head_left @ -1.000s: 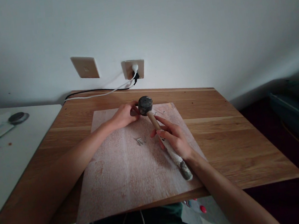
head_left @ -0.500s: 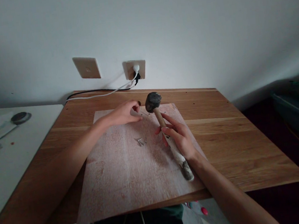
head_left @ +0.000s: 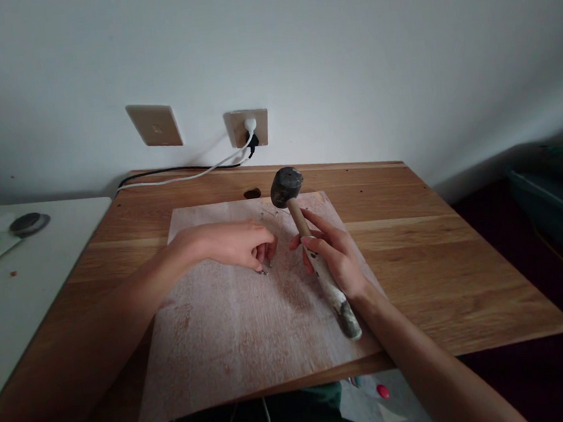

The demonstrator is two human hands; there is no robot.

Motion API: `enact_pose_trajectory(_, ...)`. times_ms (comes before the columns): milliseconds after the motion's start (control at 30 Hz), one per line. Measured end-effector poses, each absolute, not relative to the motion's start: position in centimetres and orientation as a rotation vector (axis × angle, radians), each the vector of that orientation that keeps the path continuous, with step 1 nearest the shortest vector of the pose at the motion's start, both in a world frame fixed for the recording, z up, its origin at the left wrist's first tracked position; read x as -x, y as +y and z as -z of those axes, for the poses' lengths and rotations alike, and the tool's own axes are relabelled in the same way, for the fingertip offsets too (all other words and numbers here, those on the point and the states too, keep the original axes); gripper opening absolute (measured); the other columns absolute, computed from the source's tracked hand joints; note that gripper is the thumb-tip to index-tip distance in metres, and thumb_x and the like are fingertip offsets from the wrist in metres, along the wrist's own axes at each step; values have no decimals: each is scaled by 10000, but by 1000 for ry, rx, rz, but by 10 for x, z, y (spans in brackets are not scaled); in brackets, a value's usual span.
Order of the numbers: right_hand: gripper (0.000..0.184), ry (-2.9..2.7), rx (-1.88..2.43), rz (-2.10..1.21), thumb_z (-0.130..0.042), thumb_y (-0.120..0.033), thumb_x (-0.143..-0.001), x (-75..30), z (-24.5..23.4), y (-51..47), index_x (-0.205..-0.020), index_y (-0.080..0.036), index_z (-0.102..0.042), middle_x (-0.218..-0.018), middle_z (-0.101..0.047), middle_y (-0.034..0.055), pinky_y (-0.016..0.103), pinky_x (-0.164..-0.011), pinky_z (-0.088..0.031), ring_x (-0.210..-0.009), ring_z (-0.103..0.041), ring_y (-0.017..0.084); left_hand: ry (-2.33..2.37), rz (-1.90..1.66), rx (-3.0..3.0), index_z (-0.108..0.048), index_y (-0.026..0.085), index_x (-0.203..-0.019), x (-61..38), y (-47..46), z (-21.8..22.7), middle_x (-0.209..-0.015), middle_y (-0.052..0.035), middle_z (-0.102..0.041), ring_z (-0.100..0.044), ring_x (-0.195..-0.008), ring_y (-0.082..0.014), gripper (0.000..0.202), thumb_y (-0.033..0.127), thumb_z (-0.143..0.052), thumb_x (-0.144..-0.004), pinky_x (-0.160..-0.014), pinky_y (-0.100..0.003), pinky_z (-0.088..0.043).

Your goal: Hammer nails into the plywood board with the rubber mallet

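Note:
My right hand (head_left: 333,249) is wrapped round the handle of a mallet (head_left: 327,287). The mallet has a black head and a worn, paint-marked wooden handle; it is held tilted above the board, head toward the wall. Fingertips of my left hand (head_left: 245,245) point down and are pinched together at a small pile of nails (head_left: 262,272), one of which shows between them. My hand partly covers the pile. Under both hands lies a thin, pale reddish-brown wooden board (head_left: 220,345). Near its far edge are a few more thin nails (head_left: 269,212).
The board rests on a wooden table (head_left: 428,263) against a wall. A dark round hole (head_left: 252,193) lies beyond the board. A white cable (head_left: 182,179) and a black one run to a wall socket (head_left: 259,122). At left stands a white table (head_left: 27,278) with a dark round object (head_left: 29,224).
My left hand has come back from the board's far edge to the nail pile, and its fingers have closed there. The right hand keeps the mallet in nearly the same place.

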State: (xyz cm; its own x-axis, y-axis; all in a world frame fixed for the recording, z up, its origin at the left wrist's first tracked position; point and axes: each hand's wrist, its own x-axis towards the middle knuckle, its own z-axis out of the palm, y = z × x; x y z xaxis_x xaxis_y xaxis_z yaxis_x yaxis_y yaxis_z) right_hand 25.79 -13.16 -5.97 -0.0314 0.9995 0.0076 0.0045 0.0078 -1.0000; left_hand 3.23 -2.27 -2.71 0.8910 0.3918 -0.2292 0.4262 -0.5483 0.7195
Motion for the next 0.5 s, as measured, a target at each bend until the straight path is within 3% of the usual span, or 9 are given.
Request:
enact_pose_trajectory(200, 729, -1258, 1225, -1237, -697, -395, -910, -259, 60, -132, -1614, -243, -586, -976, -837, 60, 338, -493, -482, -506, -584, 163, 492, 25, -2141, -790, 265, -768, -33, -21, 27, -672, 30, -752, -693, -617, -178, 157, 115, -803, -725, -629, -269, -517)
enact_pose_trajectory(367, 739, -1257, 1204, -1217, -692, -403, -915, -260, 62, -132, -1626, -237, -580, -933, -819, 50, 324, -482, -458, -502, -558, 154, 511, 27, -2212, -849, 299, -868, -20, -6, 8, -784, 26, -803, -714, -723, -171, 134, 212, -751, -839, -722, -263, -534)
enact_pose_trajectory(500, 759, -1241, 1198, -1205, -693, -405, -913, -260, 61, -132, -1636, -210, -567, -916, -816, 39, 324, -500, -470, -502, -563, 150, 670, -204, -2283, -857, 276, -926, -3, 16, -1, -863, 8, -814, -715, -781, -171, 94, 279, -772, -887, -788, -279, -522)
